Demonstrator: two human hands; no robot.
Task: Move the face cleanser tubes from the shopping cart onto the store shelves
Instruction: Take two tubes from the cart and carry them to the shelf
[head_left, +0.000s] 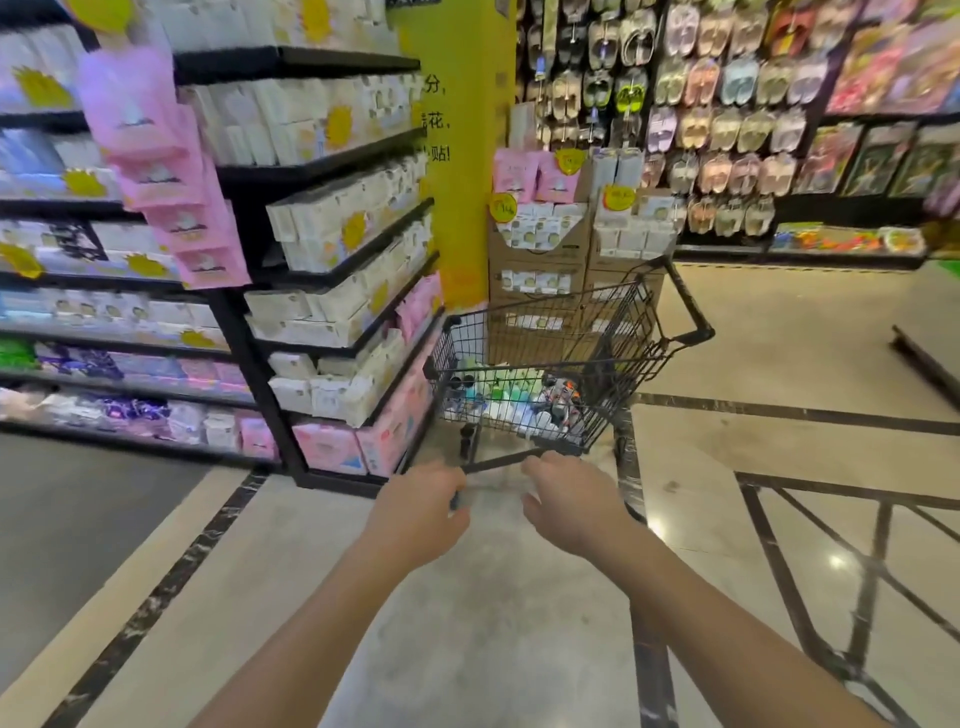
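Grey polished floor (467, 623) lies under your two outstretched forearms. Your left hand (415, 514) is at the near end of the cart's handle bar (496, 461), with its fingers curled away from the camera. A dark piece shows under the knuckles, but the blur means I cannot tell whether you have a grip on it. Your right hand (571, 506) is wide, with thumb and fingers spread in a loose C and the fingertips just at the bar, holding nothing.

Beyond the bar, the black wire shopping cart (618, 338) stands just beside the corner of the store shelves (258, 382). The face cleanser tubes (511, 400) are all in the bottom of the cart, a loose heap of pale green and white mixed with darker bottles. None are on a shelf yet.

The likely trouble is that corner. If you push or swing the cart with only one hand properly set, it may pivot into the shelving and knock the stacked white boxes. Get both hands on the bar before you move it. Reaching in without looking is the other risk, because the heap is mixed and you could lift the wrong item.

Farther back are a yellow pillar (457, 208), cardboard cartons (535, 291) close behind the cart, and a wall of slippers (727, 130).
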